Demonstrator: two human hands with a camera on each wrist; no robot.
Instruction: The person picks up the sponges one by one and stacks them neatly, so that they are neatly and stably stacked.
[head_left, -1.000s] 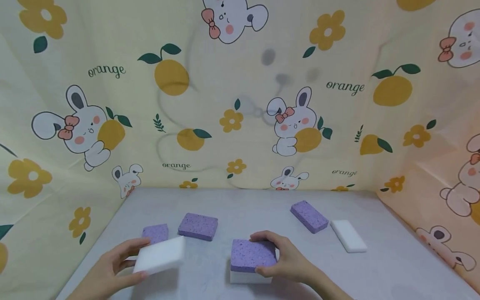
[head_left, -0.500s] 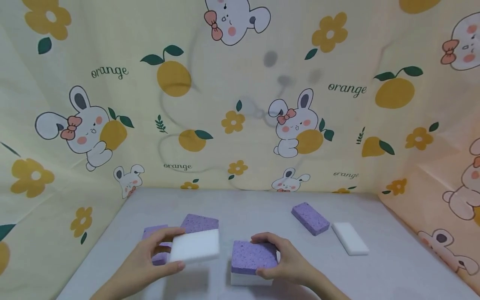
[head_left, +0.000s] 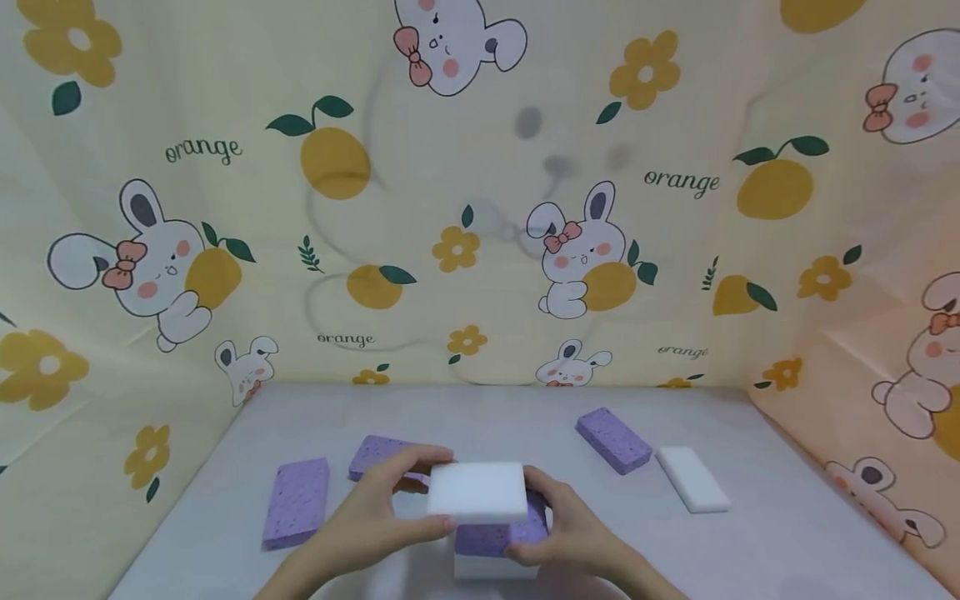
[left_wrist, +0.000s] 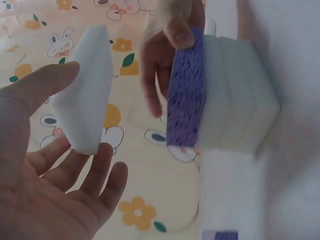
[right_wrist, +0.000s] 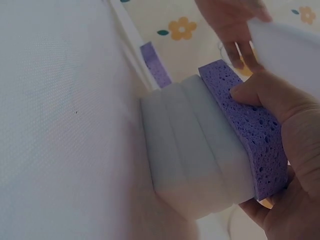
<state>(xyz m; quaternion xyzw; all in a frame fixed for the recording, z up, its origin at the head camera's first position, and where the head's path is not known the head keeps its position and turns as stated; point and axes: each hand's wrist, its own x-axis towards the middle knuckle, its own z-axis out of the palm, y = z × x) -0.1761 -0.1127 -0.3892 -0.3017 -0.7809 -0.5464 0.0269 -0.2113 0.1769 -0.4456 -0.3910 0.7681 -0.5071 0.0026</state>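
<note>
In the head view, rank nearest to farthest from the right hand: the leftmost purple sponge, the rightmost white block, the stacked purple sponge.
1. Stacked purple sponge: gripped by the right hand.
2. Rightmost white block: off to the right.
3. Leftmost purple sponge: far left, past the left hand.

In your left hand you hold a plain white block, flat and smooth, between thumb and fingers; it hangs above the purple sponge, apart from it, and hides part of its top from the head view. That sponge, pitted with small holes, lies flat on a stack of three white blocks, and your right hand grips its edges.
</note>
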